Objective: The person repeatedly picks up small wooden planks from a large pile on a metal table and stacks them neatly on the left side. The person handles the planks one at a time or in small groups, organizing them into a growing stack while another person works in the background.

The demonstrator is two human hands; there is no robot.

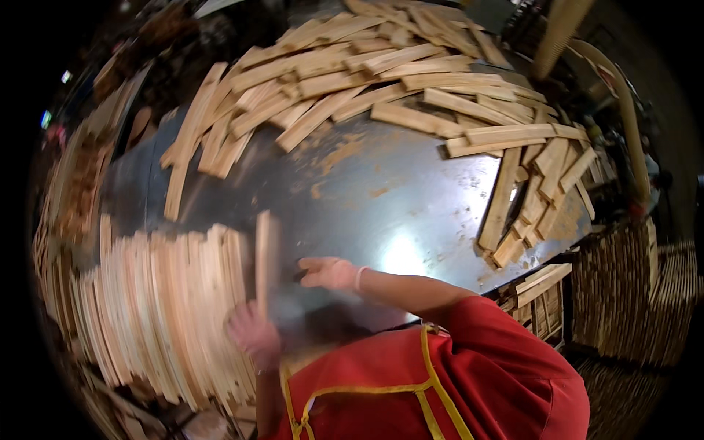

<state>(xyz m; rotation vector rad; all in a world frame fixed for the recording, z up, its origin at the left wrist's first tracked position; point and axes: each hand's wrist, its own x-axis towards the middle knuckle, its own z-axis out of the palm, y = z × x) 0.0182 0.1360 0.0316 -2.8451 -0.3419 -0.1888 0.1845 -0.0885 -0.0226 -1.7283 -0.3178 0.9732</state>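
Observation:
My left hand [253,335], in a pinkish glove and blurred by motion, is closed around the lower end of a wooden slat [262,253]. That slat points away from me, just right of a tightly packed row of pale slats [165,308]. My right hand [328,273], also gloved, hovers over the metal table [345,213] with its fingers stretched to the left. It holds no slat. A small dark patch shows at its fingertips, too unclear to name.
A loose heap of wooden slats [352,66] covers the table's far side and curves down its right side [543,183]. Sawdust patches [341,152] lie on the metal. Stacked boards [616,293] stand at right, near a thick hose [631,110]. More wood [84,176] is piled at left.

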